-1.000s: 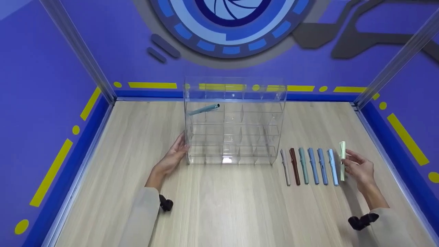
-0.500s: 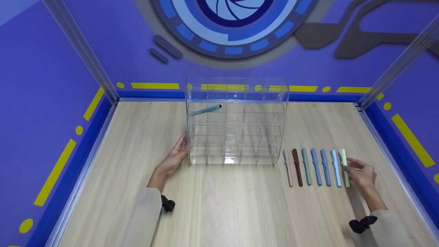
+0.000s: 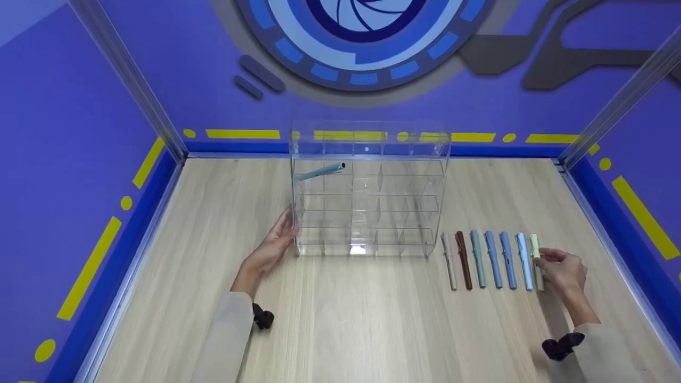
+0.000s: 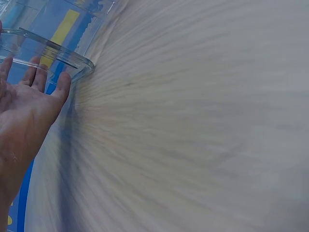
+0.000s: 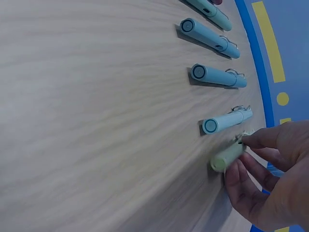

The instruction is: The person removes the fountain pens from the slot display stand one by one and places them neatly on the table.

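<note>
A clear acrylic organizer [image 3: 367,202] with several compartments stands upright at the back middle, a teal pen [image 3: 322,171] slanting in its upper left part. My left hand [image 3: 271,247] touches the organizer's lower left side, its fingers fairly straight in the left wrist view. Over at the right, my right hand [image 3: 564,270] pinches a pale green pen [image 5: 229,157] between thumb and fingers. This pen is at the right end of a row, close beside a light blue pen [image 3: 524,260]; whether it fully touches the table I cannot tell.
Farther left in the row lie two blue pens [image 3: 493,259], a green pen [image 3: 478,259], a dark red pen [image 3: 464,260] and a greyish-pink pen [image 3: 449,261]. Purple-blue panels [image 3: 223,111] with metal edge rails enclose the wooden table [image 3: 362,319].
My right hand has brought the pale green pen down and toward me, into line with the row. My left hand stays at the organizer. The head view has shifted slightly.
</note>
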Motion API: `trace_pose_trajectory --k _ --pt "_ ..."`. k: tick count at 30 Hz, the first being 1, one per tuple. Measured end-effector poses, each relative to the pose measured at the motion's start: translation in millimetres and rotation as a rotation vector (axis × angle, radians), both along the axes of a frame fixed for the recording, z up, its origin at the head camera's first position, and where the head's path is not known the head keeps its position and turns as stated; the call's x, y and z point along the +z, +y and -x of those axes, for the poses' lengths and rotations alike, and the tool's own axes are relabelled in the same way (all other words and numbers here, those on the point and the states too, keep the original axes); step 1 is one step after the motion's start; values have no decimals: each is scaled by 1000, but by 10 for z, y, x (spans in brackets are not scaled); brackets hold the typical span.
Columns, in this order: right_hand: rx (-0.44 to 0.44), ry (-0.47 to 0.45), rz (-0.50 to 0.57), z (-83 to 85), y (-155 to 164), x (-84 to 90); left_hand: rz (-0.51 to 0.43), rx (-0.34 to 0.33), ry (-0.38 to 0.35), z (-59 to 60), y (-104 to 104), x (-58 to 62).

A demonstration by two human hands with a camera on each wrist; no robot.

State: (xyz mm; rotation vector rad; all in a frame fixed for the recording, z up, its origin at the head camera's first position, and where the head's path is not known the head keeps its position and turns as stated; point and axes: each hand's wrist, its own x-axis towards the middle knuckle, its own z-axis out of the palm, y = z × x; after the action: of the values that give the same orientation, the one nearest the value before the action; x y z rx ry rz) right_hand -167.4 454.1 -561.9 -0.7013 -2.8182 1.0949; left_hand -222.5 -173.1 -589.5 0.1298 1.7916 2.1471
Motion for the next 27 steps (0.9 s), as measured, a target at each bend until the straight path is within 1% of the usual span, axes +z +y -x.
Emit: trace_pose_trajectory --k 11,16,19,22,27 --pt "-23 -6 -35 -19 -6 -27 -21 -1 12 -18 10 2" --pt "-28 -10 -37 -28 -7 -29 -5 2 3 -18 14 0" --pt "-24 1 -32 -33 0 -26 0 -9 18 -14 14 -6" --pt "-12 13 -3 -34 10 -21 3 -16 33 -10 12 -9" --pt "-15 7 99 -50 64 10 12 -20 42 -2 7 -12"
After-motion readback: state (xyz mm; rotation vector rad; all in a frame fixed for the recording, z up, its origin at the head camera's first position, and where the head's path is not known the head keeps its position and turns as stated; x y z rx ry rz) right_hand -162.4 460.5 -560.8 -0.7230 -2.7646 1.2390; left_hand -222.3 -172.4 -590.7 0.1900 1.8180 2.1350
